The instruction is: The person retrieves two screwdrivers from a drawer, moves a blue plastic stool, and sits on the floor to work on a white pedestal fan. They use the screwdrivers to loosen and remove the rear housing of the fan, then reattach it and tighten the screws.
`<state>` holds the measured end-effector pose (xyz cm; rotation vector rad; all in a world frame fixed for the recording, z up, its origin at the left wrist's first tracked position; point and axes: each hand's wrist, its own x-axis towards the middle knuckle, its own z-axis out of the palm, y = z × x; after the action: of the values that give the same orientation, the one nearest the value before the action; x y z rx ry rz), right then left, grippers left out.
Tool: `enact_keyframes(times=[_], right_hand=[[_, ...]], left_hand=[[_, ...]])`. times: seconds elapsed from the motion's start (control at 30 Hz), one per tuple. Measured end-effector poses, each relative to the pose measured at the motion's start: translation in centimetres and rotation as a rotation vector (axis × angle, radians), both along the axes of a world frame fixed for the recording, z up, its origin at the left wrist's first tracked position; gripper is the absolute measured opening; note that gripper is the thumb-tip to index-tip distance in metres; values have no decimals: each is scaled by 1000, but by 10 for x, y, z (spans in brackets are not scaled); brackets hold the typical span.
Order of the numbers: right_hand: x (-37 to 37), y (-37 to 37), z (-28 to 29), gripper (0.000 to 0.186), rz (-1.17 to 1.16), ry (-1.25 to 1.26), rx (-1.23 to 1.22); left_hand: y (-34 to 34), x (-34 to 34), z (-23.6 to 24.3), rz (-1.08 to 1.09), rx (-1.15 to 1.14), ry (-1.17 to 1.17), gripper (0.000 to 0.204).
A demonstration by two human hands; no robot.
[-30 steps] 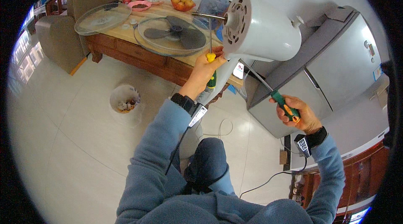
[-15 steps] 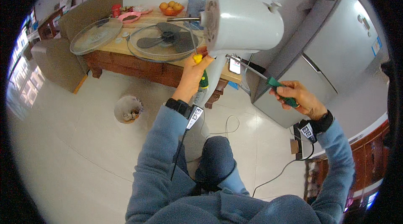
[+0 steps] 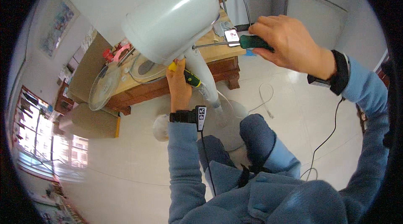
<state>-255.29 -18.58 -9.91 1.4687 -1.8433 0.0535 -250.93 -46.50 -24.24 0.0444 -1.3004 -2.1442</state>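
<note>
A white fan motor housing on its white neck stands in front of me, tilted. My right hand is wrapped round the dark green handle of a screwdriver. That screwdriver's thin metal shaft lies level, with its tip at the joint just below the housing. My left hand is closed round a second screwdriver, with a yellow collar and a dark green and yellow handle, beside the neck under the housing. Its shaft is not clearly visible. A metal spindle juts from the housing's front.
Behind the fan is a wooden table with a wire fan guard at its left end and a lit phone at its right. A round bin and a white cord are on the floor. A refrigerator stands back right.
The view has swung, and the housing now shows further left and more turned. My right hand has moved up and nearer the fan, its screwdriver now level. Both hands still hold their screwdrivers.
</note>
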Motion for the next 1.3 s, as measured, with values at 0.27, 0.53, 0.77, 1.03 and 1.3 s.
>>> enact_keyframes(times=[0.27,0.53,0.77,1.03,1.3], right_hand=[[-7,3,-9,18,-48,-1765,-52],[-4,-4,-22,35,-107,151,42],[-5,14,-22,50,-52,-1347,140],[-21,15,-46,41,26,-555,-145],[-20,17,-54,33,-1417,3142,833]], left_hand=[[2,7,7,-39,-89,-24,25],[-5,5,5,-22,-139,-81,27],[-1,9,6,-16,-139,-149,40],[-6,8,7,9,-244,-141,39],[-6,8,5,-17,-100,-118,38]])
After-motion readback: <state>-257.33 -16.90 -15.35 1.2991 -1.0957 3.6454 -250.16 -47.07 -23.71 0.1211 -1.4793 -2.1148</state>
